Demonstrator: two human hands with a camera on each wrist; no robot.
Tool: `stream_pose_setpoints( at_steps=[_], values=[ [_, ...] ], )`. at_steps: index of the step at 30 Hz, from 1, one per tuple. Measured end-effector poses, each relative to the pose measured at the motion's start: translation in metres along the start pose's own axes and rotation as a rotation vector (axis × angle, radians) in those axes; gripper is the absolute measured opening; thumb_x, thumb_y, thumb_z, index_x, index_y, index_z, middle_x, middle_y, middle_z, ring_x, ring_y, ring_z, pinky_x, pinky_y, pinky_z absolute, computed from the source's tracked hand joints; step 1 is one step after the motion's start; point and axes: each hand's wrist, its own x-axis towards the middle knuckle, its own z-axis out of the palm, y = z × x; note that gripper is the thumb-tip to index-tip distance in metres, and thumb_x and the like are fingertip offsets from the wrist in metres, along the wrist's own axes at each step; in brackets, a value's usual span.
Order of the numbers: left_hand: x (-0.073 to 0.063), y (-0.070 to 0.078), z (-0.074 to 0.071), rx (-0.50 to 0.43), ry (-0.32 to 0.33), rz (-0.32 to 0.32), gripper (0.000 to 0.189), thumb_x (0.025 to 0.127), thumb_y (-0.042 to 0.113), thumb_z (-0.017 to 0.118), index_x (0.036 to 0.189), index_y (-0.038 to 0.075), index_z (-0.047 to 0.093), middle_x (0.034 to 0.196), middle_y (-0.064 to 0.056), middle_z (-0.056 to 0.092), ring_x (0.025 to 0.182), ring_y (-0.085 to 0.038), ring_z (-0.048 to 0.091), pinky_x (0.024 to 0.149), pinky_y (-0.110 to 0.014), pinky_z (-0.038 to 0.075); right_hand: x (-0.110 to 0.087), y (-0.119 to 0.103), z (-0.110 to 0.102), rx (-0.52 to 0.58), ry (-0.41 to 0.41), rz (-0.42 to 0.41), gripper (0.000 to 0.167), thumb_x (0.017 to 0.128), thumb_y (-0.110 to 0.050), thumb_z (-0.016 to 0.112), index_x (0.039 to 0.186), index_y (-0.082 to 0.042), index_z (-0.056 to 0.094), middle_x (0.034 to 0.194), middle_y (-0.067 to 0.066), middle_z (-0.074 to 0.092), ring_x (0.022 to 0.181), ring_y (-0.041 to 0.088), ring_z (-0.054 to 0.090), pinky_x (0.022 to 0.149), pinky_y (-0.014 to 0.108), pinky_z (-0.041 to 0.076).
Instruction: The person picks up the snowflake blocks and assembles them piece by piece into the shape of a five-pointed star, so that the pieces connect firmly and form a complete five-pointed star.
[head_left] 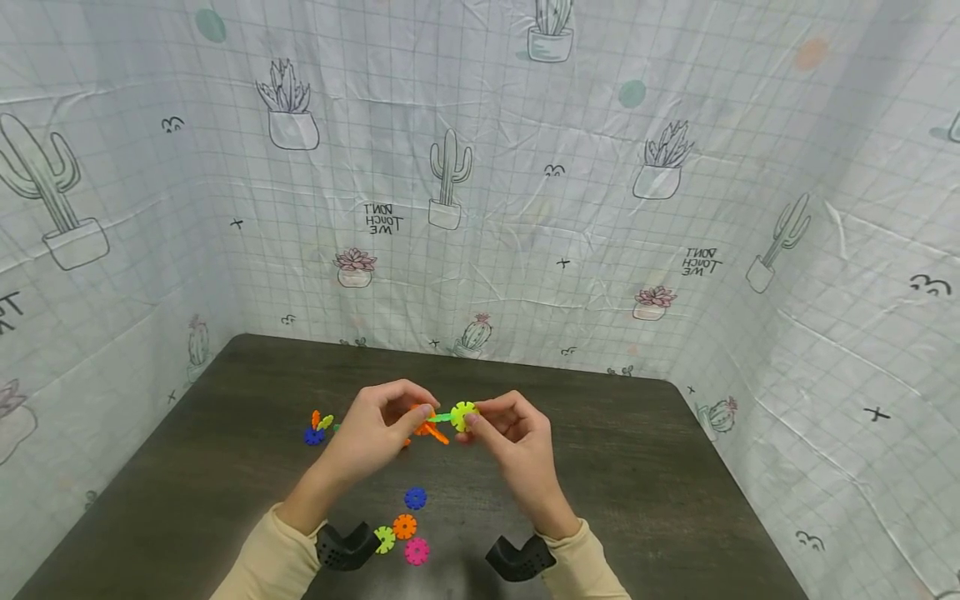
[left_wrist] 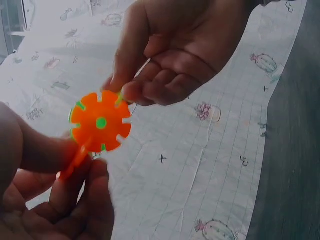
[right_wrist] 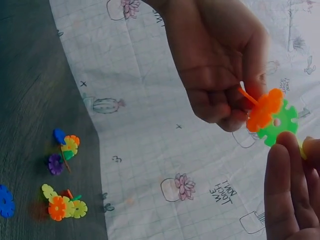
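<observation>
Above the table, both hands hold a joined piece of notched plastic discs between them. My left hand pinches an orange disc between thumb and fingers; another orange disc edge sticks out beside it. My right hand pinches a yellow disc on the other side. A green disc joins the two sides. In the left wrist view an orange disc faces the camera, green showing through its notches and centre hole. The fingertips of both hands come close together at the piece.
Near the front of the dark table lie loose discs: blue, orange, yellow-green and pink. Joined disc clusters rest farther back on the left. A cactus-print sheet hangs around the table.
</observation>
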Motion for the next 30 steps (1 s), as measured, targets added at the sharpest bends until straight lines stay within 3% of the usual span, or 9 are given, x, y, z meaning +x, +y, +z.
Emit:
stream_pose_setpoints(
  at_steps=[7,14,18,23,30],
  values=[
    [-0.002,0.002,0.008,0.066,0.092,0.032,0.006,0.095,0.007,0.07,0.094,0.011,0.074,0.069,-0.006,0.057,0.059,-0.014,0.051,0.055,-0.024,0.042,-0.002,0.001,-0.002,0.013,0.003,0.005,0.022,0.094,0.001,0.068,0.105,0.016,0.057,0.096,0.003,0.075,0.075,0.016,0.074,0.073,0.039,0.064],
    [-0.001,0.002,0.021,0.1,0.217,0.001,0.01,0.094,0.003,0.07,0.089,0.01,0.075,0.067,-0.006,0.058,0.057,-0.015,0.05,0.053,-0.025,0.043,-0.002,0.006,0.0,-0.006,0.041,0.005,0.021,0.095,-0.005,0.07,0.104,0.011,0.06,0.095,0.002,0.075,0.072,0.014,0.073,0.072,0.038,0.064],
    [-0.001,0.001,0.026,0.115,0.257,-0.04,0.009,0.093,0.002,0.071,0.088,0.008,0.075,0.068,-0.005,0.06,0.057,-0.016,0.05,0.053,-0.025,0.044,-0.003,0.01,0.002,-0.017,0.034,-0.011,0.02,0.095,-0.005,0.07,0.103,0.01,0.061,0.094,0.002,0.075,0.07,0.013,0.072,0.07,0.039,0.064],
    [0.0,-0.005,0.028,0.061,0.24,-0.077,0.008,0.094,0.004,0.07,0.089,0.007,0.075,0.071,-0.006,0.062,0.06,-0.015,0.051,0.054,-0.025,0.044,-0.004,0.012,0.0,-0.027,0.01,0.0,0.018,0.095,-0.003,0.069,0.105,0.009,0.061,0.095,0.004,0.074,0.071,0.014,0.072,0.07,0.038,0.064],
    [0.004,-0.011,0.019,-0.072,0.122,-0.081,0.011,0.098,0.016,0.069,0.101,0.007,0.074,0.079,-0.01,0.063,0.062,-0.014,0.049,0.056,-0.023,0.041,-0.006,0.007,-0.01,-0.167,-0.056,-0.047,0.024,0.099,-0.004,0.064,0.123,-0.001,0.061,0.093,0.022,0.07,0.076,0.017,0.073,0.071,0.041,0.063]
  ],
)
